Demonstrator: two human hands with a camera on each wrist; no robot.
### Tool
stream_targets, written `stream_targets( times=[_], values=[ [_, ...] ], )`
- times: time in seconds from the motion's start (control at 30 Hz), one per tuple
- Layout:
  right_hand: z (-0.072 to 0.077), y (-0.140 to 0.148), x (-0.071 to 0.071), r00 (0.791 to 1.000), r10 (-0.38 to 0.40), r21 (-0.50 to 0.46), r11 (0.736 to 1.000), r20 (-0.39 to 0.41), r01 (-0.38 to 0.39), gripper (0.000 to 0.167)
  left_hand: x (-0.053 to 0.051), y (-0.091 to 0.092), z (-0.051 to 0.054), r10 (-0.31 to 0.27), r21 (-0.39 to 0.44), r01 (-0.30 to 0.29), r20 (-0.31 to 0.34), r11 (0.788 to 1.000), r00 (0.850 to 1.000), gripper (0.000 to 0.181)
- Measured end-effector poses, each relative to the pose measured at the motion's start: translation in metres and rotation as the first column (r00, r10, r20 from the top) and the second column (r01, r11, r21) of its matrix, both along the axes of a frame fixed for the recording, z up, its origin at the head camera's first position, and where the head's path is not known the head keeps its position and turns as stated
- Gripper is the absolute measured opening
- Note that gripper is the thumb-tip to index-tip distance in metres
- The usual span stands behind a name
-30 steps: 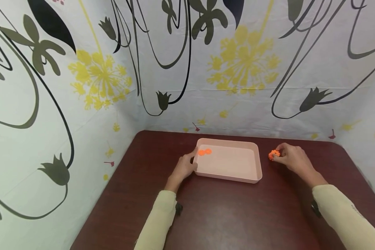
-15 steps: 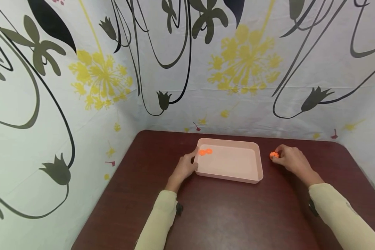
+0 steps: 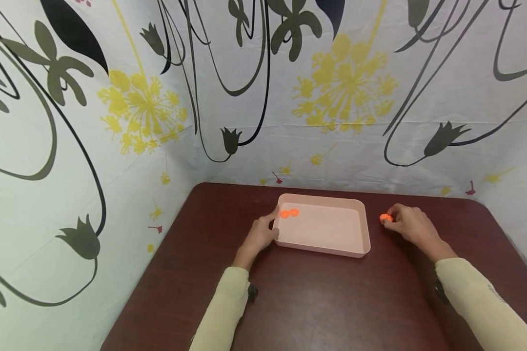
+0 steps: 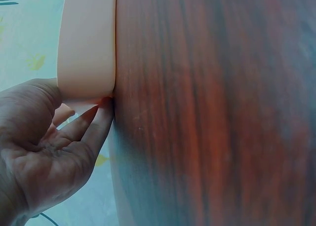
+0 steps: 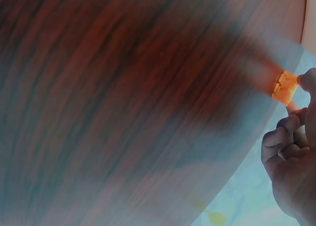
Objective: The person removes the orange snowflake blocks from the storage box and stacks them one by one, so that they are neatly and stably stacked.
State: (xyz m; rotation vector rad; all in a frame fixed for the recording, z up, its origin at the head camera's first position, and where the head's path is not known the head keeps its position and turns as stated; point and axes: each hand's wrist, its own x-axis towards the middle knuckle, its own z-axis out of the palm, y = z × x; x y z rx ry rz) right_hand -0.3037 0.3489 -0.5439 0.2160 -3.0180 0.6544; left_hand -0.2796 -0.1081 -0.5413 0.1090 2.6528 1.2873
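My left hand (image 3: 261,235) holds the left end of a shallow pink tray (image 3: 320,250) on the table. In the left wrist view, the thumb lies high against the tray wall (image 4: 86,48) and the fingertips are low, near the tabletop. Two small orange round pieces (image 3: 289,213) lie side by side in the tray's far left corner. To the tray's right, my right hand (image 3: 410,225) pinches a small orange piece with a notched edge (image 5: 285,87) between thumb and finger, at or just above the table. The hand partly hides it, so its exact kind is unclear.
The dark reddish-brown table (image 3: 325,297) has rounded far corners. A white sheet (image 3: 263,165) with a floral print hangs behind the table and along its left side. The tray sits near the far edge.
The orange piece in my right hand has tipped from a more upright pose to a flatter one. My left hand and the tray stay put; the view shifts slightly.
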Motion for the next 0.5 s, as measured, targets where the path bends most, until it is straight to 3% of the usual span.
stream_targets(
  times=[0.23,0.37,0.5],
  values=[
    [0.003,-0.001,0.002,1.0,0.002,-0.002,1.0,-0.03,-0.002,0.042,0.0,0.001,0.0,0.003,-0.003,-0.003,0.0,1.0,1.0,0.08],
    [0.009,-0.008,0.002,0.992,0.025,-0.011,1.0,-0.125,-0.026,0.039,0.0,0.0,0.0,-0.003,-0.004,0.003,-0.005,1.0,1.0,0.08],
    [0.013,-0.024,0.003,0.968,0.033,-0.075,0.996,-0.247,-0.053,0.036,0.001,0.0,0.0,-0.009,-0.009,0.008,-0.018,1.0,1.0,0.077]
  ],
)
